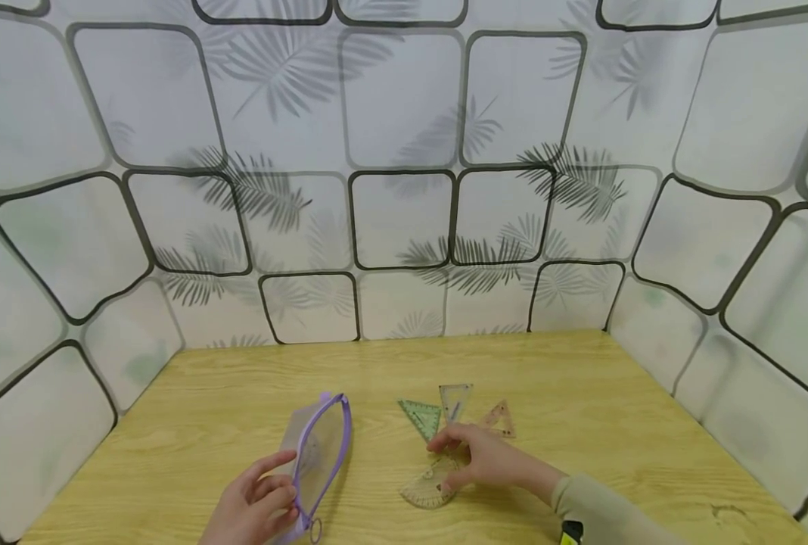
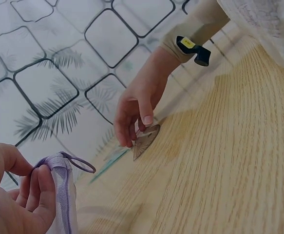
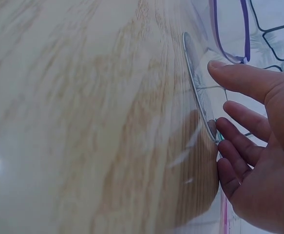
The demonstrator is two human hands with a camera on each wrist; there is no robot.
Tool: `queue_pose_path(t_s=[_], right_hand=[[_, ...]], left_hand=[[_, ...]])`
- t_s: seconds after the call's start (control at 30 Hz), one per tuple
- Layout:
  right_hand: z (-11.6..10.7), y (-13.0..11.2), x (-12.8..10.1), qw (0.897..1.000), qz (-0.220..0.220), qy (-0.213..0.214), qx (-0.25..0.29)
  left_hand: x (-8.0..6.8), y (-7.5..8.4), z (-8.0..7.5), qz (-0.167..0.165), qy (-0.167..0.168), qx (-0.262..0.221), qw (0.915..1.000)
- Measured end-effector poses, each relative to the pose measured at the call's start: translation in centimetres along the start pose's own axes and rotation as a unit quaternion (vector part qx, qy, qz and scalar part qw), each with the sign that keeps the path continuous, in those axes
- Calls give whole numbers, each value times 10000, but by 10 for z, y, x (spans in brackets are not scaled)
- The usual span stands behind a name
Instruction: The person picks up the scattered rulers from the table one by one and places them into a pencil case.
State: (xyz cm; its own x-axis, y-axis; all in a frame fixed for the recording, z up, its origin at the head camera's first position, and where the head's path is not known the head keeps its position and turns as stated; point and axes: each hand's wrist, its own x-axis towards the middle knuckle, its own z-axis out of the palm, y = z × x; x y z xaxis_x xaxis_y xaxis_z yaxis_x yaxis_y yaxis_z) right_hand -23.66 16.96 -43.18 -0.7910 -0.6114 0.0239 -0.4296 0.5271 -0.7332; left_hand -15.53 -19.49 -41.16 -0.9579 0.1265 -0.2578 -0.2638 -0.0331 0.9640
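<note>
Everything is being lit evenly and softly, with no single source being shown. Only faint shadows are being cast beneath the right hand (image 1: 486, 458) onto the wooden table (image 1: 622, 424). The head view is being bent strongly at its edges, so the wall's (image 1: 404, 151) grid lines are being curved. The right wrist view is being blurred across the near tabletop, where pale glare is being reflected. The left wrist view is being kept fairly sharp.
</note>
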Motion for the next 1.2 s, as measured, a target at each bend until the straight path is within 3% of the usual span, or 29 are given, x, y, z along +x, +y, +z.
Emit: queue_pose_path(t_s=[0.27, 0.4, 0.6, 1.2], right_hand=[[-2, 3, -1, 9993, -229, -236, -169], [-3, 5, -1, 9981, -406, -276, -360], [-6, 6, -4, 9976, -323, -288, -543], [-14, 5, -7, 9979, -52, -505, -394]], left_hand=[[0, 2, 2, -29, 197, 27, 9998], [0, 2, 1, -34, 140, 36, 9999], [-1, 2, 0, -43, -61, 4, 10000], [0, 2, 2, -89, -83, -6, 9999]])
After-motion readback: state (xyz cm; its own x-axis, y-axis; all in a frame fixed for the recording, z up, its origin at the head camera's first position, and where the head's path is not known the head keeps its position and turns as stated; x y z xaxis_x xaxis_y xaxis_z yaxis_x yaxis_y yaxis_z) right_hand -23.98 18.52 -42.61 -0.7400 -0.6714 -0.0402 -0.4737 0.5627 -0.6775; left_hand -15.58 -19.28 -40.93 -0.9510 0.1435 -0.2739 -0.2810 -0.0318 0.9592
